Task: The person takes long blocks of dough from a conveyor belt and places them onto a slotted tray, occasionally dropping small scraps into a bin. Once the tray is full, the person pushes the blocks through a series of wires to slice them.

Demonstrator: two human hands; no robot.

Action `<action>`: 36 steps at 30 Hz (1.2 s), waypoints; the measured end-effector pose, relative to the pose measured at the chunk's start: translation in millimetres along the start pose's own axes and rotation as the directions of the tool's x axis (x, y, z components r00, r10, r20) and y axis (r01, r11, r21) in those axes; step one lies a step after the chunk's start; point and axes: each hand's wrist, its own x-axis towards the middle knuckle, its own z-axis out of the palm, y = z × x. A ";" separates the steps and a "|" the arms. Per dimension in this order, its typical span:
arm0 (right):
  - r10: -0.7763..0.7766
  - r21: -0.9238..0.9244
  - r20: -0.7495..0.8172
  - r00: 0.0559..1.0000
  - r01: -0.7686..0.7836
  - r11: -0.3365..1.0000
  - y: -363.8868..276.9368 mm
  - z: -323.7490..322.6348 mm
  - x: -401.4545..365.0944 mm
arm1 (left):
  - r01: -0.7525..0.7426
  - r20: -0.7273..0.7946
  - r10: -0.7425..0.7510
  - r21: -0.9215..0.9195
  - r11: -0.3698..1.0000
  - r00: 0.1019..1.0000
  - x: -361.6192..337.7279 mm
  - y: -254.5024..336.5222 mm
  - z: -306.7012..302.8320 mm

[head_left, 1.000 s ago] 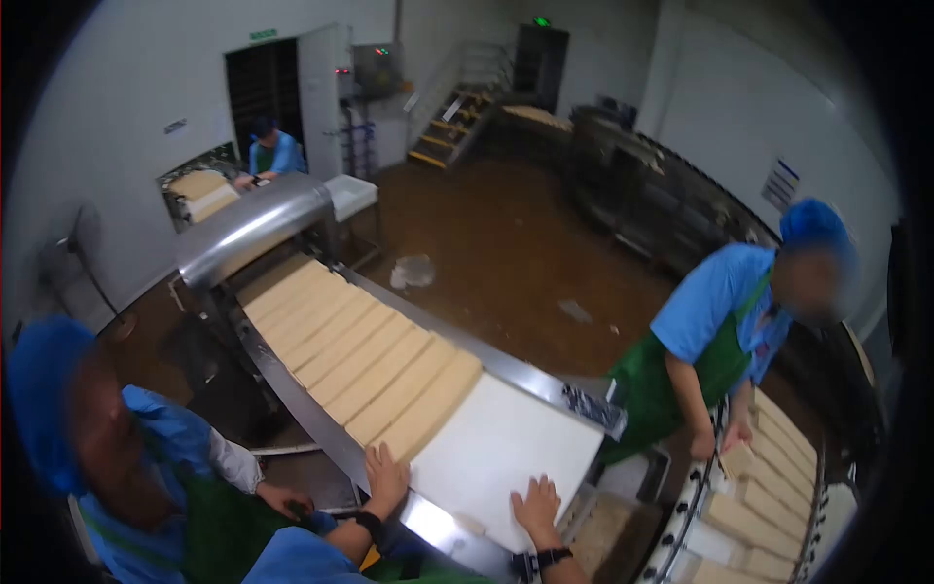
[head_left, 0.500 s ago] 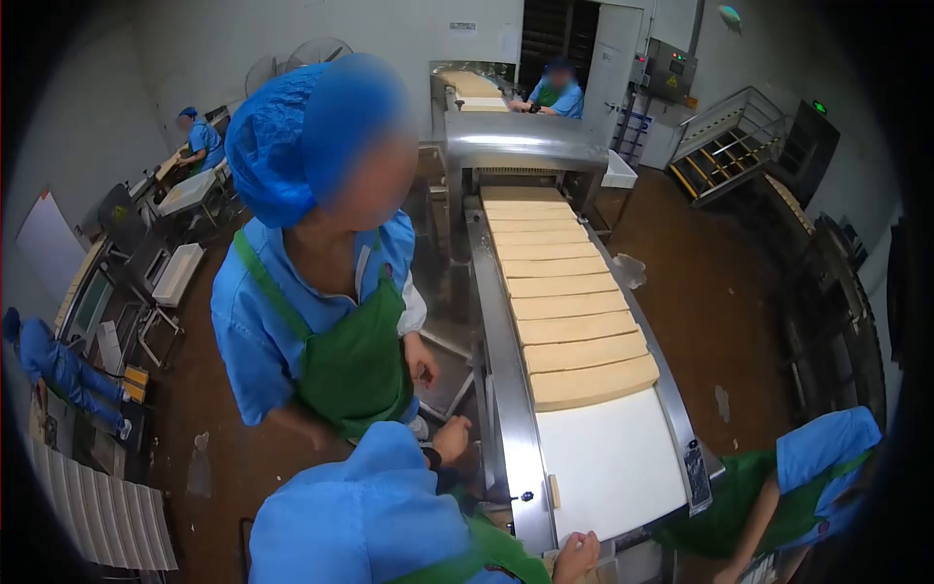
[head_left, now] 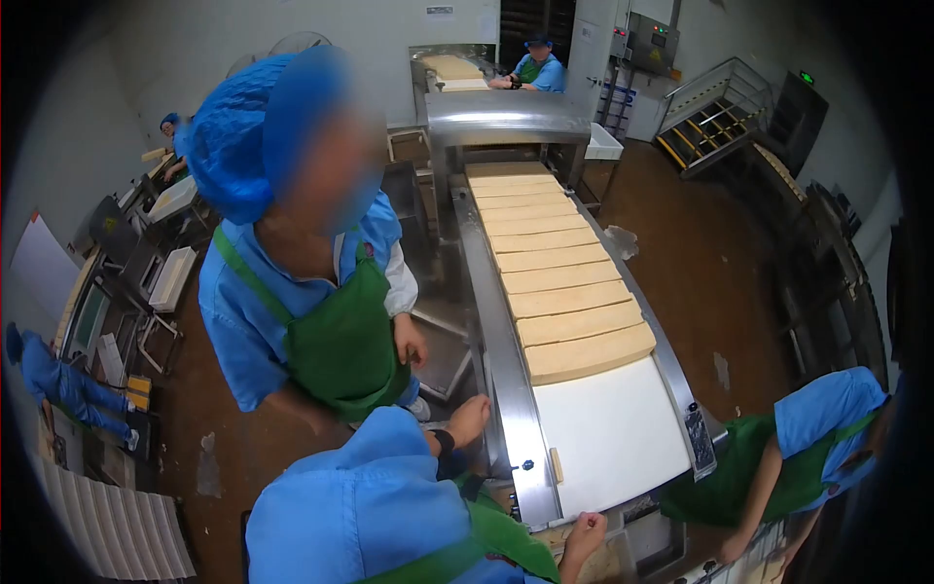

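My left hand (head_left: 469, 420), with a black band at the wrist, is beside the conveyor's left metal rail (head_left: 506, 404). Its fingers are curled and nothing shows in them. Low in the view, my right hand (head_left: 587, 533) has its fingers drawn together by the near end of the white belt (head_left: 608, 438); no object is visible in it. Several pale slabs (head_left: 574, 277) lie crosswise in a row on the belt, away from both hands. A small tan piece (head_left: 556, 464) sits at the belt's left edge.
A co-worker in a green apron (head_left: 345, 341) stands close on the left, another (head_left: 808, 448) at the lower right. A metal hood (head_left: 511, 117) spans the conveyor, with a person (head_left: 540, 73) behind. Farther left are more workers, white trays (head_left: 175, 279) and ridged panels (head_left: 112, 526).
The scene has shifted upward and slightly left in view. My left hand has moved nearer the conveyor rail. My right hand stays by the belt's near end.
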 end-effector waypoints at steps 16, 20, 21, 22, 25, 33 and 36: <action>-0.141 -0.330 0.147 0.979 0.183 0.926 -45.9 76.6 154.3 | -0.170 0.157 0.141 0.189 0.967 0.977 116.6 102.1 -4.9; -0.104 -0.438 0.077 0.992 0.127 0.890 -68.4 113.3 216.7 | -0.161 0.359 0.082 0.195 0.967 0.930 133.8 111.8 0.1; -0.048 -0.457 0.068 0.997 0.074 0.886 -77.1 120.5 234.4 | -0.157 0.397 0.055 0.228 0.961 0.916 137.5 120.5 0.4; 0.006 -0.500 0.074 0.997 0.032 0.865 -83.4 128.9 252.7 | -0.181 0.402 0.071 0.244 0.953 0.913 138.9 122.9 2.0; 0.139 -0.542 0.082 0.987 -0.073 0.837 -102.9 150.7 304.4 | -0.251 0.428 0.114 0.279 0.927 0.897 135.8 121.7 2.1; 0.323 -0.525 0.137 0.936 -0.208 0.825 -146.6 174.4 364.6 | -0.261 0.587 -0.010 0.374 0.890 0.809 146.3 131.7 -2.6; 0.268 -0.466 -0.035 0.963 -0.253 0.848 -130.0 174.0 351.8 | -0.318 0.561 0.062 0.371 0.873 0.825 145.1 123.9 2.4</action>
